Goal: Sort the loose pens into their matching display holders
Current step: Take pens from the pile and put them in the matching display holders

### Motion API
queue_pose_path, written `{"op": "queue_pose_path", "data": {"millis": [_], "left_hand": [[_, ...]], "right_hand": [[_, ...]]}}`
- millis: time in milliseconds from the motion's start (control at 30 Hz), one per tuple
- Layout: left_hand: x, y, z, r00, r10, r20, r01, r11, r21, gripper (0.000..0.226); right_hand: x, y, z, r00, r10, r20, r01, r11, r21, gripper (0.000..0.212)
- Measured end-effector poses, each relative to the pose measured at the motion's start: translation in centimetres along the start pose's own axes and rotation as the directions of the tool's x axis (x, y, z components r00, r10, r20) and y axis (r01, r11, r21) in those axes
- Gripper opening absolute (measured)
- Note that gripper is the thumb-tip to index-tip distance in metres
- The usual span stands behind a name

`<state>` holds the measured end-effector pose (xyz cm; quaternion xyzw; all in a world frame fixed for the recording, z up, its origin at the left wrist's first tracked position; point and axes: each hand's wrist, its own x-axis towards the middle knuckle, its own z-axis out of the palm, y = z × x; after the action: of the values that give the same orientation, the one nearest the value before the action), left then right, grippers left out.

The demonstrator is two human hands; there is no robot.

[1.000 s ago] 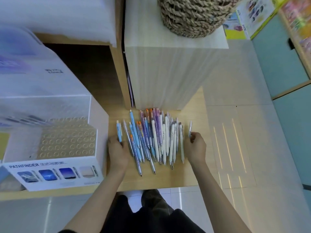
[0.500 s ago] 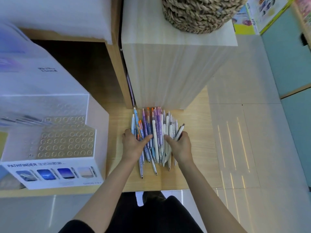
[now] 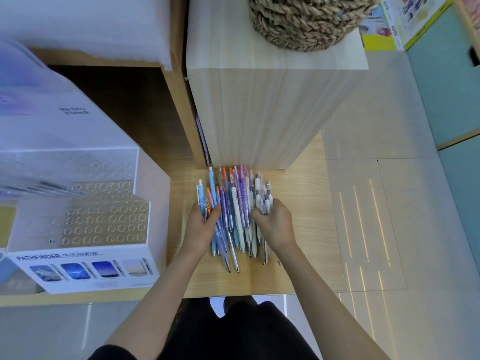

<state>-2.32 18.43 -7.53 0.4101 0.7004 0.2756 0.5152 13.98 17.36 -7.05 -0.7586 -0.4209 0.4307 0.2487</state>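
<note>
Versus a second ago: hands have moved in from the outer edges of the spread, and the pens (image 3: 233,211) are now squeezed into one tight bundle, narrower than half a second ago.

Both forearms reach forward from the bottom edge, converging on the pile. Left hand (image 3: 201,224) sits on the bundle's left side, back of hand up, thumb angled in over the blue and orange pens, fingers curled under and gripping them. Right hand (image 3: 275,224) mirrors it on the right side, fingers wrapped round a clutch of white pens whose tops stick up past the knuckles. Both grips are clamped on pens; the middle pens lie loose between the two hands.

Bundle lies on the wooden shelf (image 3: 306,203), tips toward the person, clicker ends touching or nearly touching the pale block (image 3: 259,113) behind.

Left of the pile, just beside it: white holder (image 3: 104,222) with rows of round holes. Far back on the block: woven basket (image 3: 306,19).
</note>
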Motion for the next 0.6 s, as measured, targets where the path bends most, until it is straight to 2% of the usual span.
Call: {"op": "queue_pose_path", "data": {"millis": [67, 133, 300, 400, 600], "left_hand": [[-0.2, 0.0, -0.2, 1.000, 0.016, 0.018, -0.016, 0.999, -0.028, 0.012], [-0.3, 0.0, -0.5, 0.999, 0.044, 0.028, -0.043, 0.997, -0.059, 0.014], [0.1, 0.0, -0.6, 0.998, 0.070, 0.005, -0.069, 0.992, -0.103, 0.016], [0.2, 0.4, -0.6, 0.997, 0.079, -0.024, -0.081, 0.989, -0.126, 0.025], [0.0, 0.9, -1.2, 0.993, 0.119, -0.011, -0.119, 0.976, -0.184, 0.019]], "right_hand": [[0.0, 0.0, -0.1, 1.000, -0.017, 0.023, 0.017, 0.999, 0.029, 0.024], [-0.1, 0.2, -0.5, 0.997, -0.032, 0.064, 0.029, 0.999, 0.042, 0.015], [-0.4, 1.0, -1.3, 0.995, -0.095, 0.027, 0.091, 0.986, 0.142, 0.015], [-0.5, 1.4, -1.5, 0.996, -0.082, -0.029, 0.087, 0.962, 0.257, 0.013], [-0.1, 1.3, -2.3, 0.999, -0.032, 0.008, 0.026, 0.900, 0.434, 0.009]]}}
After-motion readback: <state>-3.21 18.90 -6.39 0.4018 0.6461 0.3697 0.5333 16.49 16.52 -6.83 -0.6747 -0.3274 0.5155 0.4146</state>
